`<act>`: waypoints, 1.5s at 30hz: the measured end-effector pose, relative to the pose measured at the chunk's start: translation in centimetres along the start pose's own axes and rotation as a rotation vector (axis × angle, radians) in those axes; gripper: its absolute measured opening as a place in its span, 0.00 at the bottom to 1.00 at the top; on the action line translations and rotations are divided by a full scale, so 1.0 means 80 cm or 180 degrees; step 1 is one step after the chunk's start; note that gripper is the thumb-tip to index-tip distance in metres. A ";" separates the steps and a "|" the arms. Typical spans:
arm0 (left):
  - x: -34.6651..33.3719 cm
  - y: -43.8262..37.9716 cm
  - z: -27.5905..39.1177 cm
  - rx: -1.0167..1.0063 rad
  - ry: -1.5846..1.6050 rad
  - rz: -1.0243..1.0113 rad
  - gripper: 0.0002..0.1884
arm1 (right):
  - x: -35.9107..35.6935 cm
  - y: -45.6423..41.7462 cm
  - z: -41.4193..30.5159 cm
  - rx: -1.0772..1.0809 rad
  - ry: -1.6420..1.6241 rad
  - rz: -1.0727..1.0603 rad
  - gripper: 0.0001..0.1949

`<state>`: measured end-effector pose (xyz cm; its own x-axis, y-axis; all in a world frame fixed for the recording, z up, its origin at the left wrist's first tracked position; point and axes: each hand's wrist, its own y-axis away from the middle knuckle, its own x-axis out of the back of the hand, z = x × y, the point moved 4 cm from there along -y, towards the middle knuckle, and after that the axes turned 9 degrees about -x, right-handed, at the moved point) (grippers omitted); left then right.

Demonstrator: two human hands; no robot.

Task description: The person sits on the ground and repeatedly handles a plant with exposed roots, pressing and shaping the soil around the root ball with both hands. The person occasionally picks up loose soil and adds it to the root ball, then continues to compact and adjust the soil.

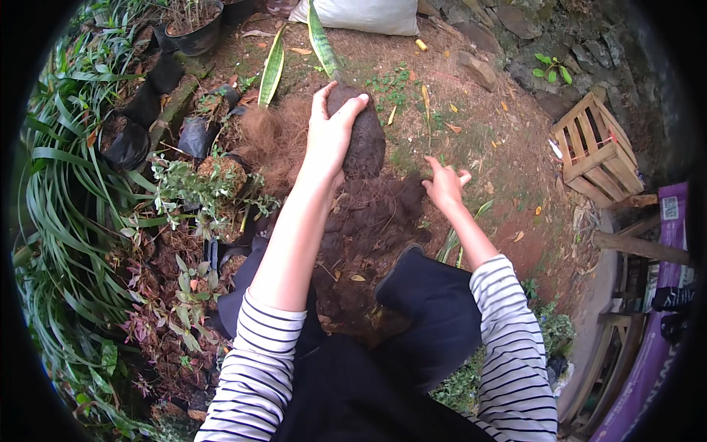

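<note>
My left hand [330, 132] grips a dark, rounded clump of soil [367, 141] from its left side, fingers and thumb over the top. A snake plant leaf [322, 44] with yellow edges rises from the clump's far end. My right hand [445, 187] is apart from it, fingers spread and holding nothing, over the ground at the right edge of a dark soil heap [359, 221]. Brown coir-like fibre [276, 135] lies left of the clump. A second variegated leaf [272, 69] stands behind that fibre. More striped leaves [452, 243] lie below my right hand.
Potted plants and black polybags [199, 135] crowd the left side. A white sack [364, 16] lies at the far edge, near a black pot [196, 33]. At right are a wooden crate [599, 149], a stone wall [585, 61] and a purple printed banner [640, 364].
</note>
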<state>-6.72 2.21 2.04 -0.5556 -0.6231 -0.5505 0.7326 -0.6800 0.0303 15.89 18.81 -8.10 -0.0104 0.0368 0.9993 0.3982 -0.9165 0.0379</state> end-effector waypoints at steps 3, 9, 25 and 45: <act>0.006 -0.004 -0.009 -0.0059 -0.0216 0.0046 0.37 | 0.061 0.023 -0.026 0.0563 -0.0023 0.0839 0.31; 0.004 0.001 -0.014 -0.0002 -0.0296 -0.0023 0.37 | 0.065 0.013 -0.012 0.0303 -0.0587 0.1012 0.31; -0.002 0.009 -0.015 0.0062 -0.0502 -0.0158 0.34 | 0.078 0.003 -0.012 0.0066 -0.0668 0.0513 0.19; -0.010 0.014 -0.023 0.0006 -0.1000 -0.0234 0.32 | 0.063 -0.007 0.012 -0.0067 -0.1157 0.0306 0.19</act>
<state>-4.76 2.64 0.95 -0.7013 -0.6610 -0.2668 0.6855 -0.7281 0.0019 16.48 19.84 -3.12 0.3538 0.0856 0.9314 0.3626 -0.9305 -0.0522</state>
